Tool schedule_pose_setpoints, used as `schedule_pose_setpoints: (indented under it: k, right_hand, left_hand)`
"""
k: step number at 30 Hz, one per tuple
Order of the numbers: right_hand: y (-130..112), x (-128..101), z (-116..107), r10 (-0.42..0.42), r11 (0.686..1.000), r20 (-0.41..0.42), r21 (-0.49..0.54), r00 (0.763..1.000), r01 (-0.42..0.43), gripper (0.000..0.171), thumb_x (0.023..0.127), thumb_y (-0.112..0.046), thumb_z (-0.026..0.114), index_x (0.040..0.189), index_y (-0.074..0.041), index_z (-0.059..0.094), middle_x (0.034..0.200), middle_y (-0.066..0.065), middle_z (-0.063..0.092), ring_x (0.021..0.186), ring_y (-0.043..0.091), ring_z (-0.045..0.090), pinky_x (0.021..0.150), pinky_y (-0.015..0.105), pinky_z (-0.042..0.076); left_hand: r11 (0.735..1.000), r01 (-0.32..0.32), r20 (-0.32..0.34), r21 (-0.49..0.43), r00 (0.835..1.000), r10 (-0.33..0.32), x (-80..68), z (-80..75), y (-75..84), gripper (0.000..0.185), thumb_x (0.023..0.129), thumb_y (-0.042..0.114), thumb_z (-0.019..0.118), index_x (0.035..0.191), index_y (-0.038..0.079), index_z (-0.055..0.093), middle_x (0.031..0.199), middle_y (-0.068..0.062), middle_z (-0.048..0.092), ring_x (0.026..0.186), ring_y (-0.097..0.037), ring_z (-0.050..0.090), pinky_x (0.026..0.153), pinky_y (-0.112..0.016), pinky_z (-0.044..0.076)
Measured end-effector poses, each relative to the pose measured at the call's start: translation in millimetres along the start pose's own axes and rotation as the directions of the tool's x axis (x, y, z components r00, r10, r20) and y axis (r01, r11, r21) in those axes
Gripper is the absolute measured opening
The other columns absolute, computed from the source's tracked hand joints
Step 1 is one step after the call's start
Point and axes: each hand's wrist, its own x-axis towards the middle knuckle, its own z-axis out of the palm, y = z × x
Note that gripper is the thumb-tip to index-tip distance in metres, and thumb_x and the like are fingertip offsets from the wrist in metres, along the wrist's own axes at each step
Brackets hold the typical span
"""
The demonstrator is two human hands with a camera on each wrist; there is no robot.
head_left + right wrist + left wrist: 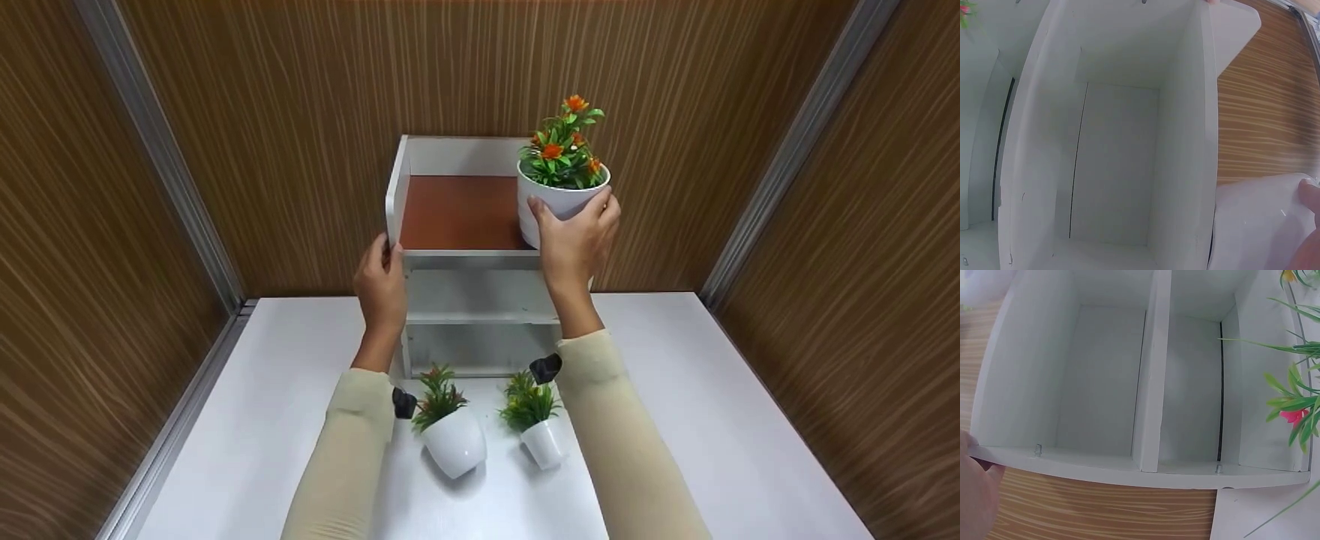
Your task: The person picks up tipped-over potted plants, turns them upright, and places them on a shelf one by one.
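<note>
Placement step in hand: the right hand wraps its fingers around the white pot of orange flowers at the right end of the brown top of the white shelf unit. The left hand grips the unit's left side panel, steadying it. In my judgement, the next move calls for seating the pot fully before release; two small green potted plants remain on the bench.

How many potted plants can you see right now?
3. The orange-flowered pot is held by the right hand on the shelf's top tier. The round pot and the small pot stand on the table between the arms. None visible inside the lower compartments.
</note>
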Motion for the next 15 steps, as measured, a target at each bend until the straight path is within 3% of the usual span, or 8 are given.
schedule_pose_setpoints:
  k: [15]
  right_hand:
    - [5.1, -4.1, 1.6, 0.005, 1.000, -0.002, 0.001, 1.000, -0.005, 0.117, 0.074, -0.067, 0.080, 0.158, -0.005, 0.027, 0.156, 0.013, 0.032, 0.143, 0.029, 0.033, 0.113, 0.047, 0.040]
  left_hand:
    - [1.000, -0.012, -0.011, 0.005, 1.000, 0.012, 0.6, 0.7, -2.3, 0.040, 0.105, 0.024, 0.056, 0.139, 0.003, 0.058, 0.129, -0.014, 0.066, 0.119, -0.022, 0.064, 0.098, -0.034, 0.055]
